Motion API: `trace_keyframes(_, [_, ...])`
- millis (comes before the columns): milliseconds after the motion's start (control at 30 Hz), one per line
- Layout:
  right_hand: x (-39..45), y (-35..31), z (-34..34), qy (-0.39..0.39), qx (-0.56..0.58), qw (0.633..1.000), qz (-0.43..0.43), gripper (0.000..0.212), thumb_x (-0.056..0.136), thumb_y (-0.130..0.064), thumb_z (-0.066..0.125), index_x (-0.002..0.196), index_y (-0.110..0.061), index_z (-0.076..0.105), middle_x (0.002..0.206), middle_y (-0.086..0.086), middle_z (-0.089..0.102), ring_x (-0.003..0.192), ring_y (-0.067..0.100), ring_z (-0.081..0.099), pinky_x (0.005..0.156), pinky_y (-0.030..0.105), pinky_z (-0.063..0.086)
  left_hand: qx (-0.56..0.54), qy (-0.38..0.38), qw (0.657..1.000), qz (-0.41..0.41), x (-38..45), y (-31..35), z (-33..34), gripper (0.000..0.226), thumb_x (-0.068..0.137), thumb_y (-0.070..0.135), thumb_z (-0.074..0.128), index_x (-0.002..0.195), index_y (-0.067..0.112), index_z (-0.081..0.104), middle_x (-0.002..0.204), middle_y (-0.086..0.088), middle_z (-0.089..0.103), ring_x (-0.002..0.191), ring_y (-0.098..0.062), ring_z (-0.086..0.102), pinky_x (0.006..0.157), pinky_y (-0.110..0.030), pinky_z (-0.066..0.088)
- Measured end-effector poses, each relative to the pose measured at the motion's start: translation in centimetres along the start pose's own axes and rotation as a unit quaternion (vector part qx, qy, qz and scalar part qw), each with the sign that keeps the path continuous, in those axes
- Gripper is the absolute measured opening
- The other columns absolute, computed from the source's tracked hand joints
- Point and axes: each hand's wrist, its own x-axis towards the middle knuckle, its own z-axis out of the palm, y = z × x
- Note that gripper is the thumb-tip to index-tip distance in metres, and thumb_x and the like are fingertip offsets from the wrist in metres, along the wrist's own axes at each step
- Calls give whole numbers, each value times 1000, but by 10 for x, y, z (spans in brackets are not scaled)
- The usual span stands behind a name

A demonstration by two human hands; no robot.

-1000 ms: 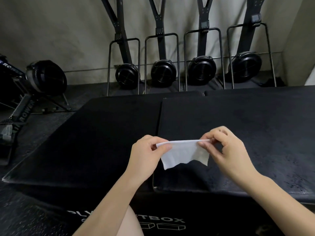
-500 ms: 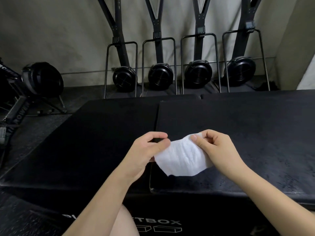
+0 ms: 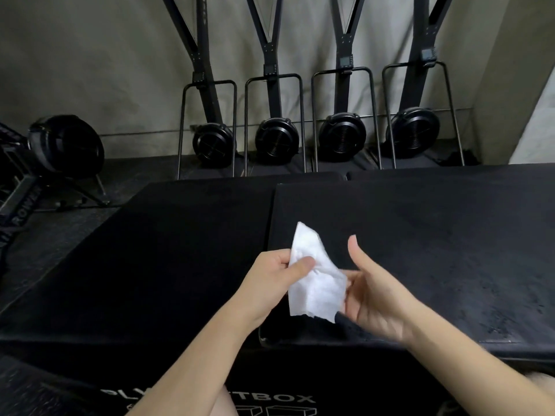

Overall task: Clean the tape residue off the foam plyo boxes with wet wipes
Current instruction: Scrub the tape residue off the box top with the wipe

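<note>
Two bare hands meet at the lower centre of the frame over the black foam plyo boxes [image 3: 420, 235]. The left hand [image 3: 276, 280] pinches a crumpled white wet wipe [image 3: 315, 277] between its thumb and curled fingers, so the wipe stands up from the grip and drapes down to the right. The right hand [image 3: 375, 292] is spread wide, thumb raised and palm turned toward the wipe; its fingertips lie at or behind the wipe's right edge, and whether they grip it cannot be told.

The box tops are matte with a fine leathery grain, the right-hand one flecked with pale scuffs; a narrow seam [image 3: 271, 235] runs between two of them. White lettering at the bottom edge reads partly "PL" and "TBOX" [image 3: 270, 399], with forearms covering the rest. At the upper centre, four black upright machines with round ribbed fan housings [image 3: 276, 141] stand against a grey wall. At the left edge a black frame carries the word "ROWER" [image 3: 22, 211].
</note>
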Motion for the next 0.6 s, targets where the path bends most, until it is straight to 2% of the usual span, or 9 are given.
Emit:
trace_keyframes(33, [-2, 9, -1, -26, 22, 999, 24, 86, 93, -70, 44, 128, 5, 65, 132, 25, 63, 118, 33, 66, 97, 40, 55, -5, 3, 1000, -1, -1, -5, 1, 38, 95, 32, 65, 102, -6, 67, 103, -20, 72, 101, -31, 70, 99, -50, 52])
trace_keyframes(100, [-2, 23, -2, -30, 25, 999, 19, 70, 97, -62, 48, 133, -4, 64, 135, 21, 62, 117, 32, 66, 91, 40, 57, -17, -4, 1000, -14, -5, -10, 3, 29, 99, 27, 60, 103, 0, 71, 104, -12, 74, 102, -24, 71, 97, -40, 53])
trace_keyframes(167, [0, 31, -3, 10, -29, 999, -30, 47, 99, -44, 57, 129, -9, 68, 132, 19, 65, 117, 31, 66, 97, 42, 53, -23, -21, 999, -22, -9, -13, 3, 26, 102, 24, 54, 109, 9, 73, 110, -6, 74, 108, -19, 69, 99, -36, 50])
trace_keyframes(233, [4, 35, -4, 51, -87, 992, -78, 36, 96, -34, 63, 117, -7, 74, 122, 20, 70, 106, 29, 70, 91, 38, 53, -24, -18, 999, -19, -14, -16, 2, 26, 103, 26, 53, 112, 12, 74, 111, -4, 74, 108, -18, 69, 102, -42, 50])
trace_keyframes(300, [5, 33, -3, 72, -144, 981, -112, 33, 94, -32, 66, 111, -6, 76, 114, 19, 73, 101, 29, 72, 90, 40, 53, -25, 13, 1000, -10, -17, -18, 1, 25, 100, 30, 59, 109, 12, 74, 107, -5, 75, 104, -20, 71, 100, -47, 51])
trace_keyframes(367, [4, 31, -1, 81, -174, 973, -127, 32, 92, -31, 69, 111, -5, 76, 111, 17, 74, 105, 31, 72, 99, 47, 53, -36, 37, 999, -11, -18, -20, 2, 26, 95, 35, 65, 105, 12, 74, 104, -6, 75, 101, -21, 72, 98, -50, 53])
trace_keyframes(467, [4, 30, -1, 92, -174, 973, -121, 44, 85, -34, 77, 113, -1, 72, 112, 19, 74, 107, 36, 71, 104, 55, 49, -56, 48, 997, -22, -19, -22, 4, 30, 89, 36, 73, 103, 11, 74, 104, -8, 75, 101, -23, 72, 96, -51, 54])
trace_keyframes(600, [2, 34, -1, 91, -166, 973, -134, 39, 90, -34, 71, 115, -4, 73, 113, 18, 74, 107, 34, 71, 97, 48, 54, -65, 55, 996, -17, -21, -25, 8, 24, 91, 30, 71, 103, 10, 75, 103, -9, 76, 100, -23, 72, 97, -50, 53])
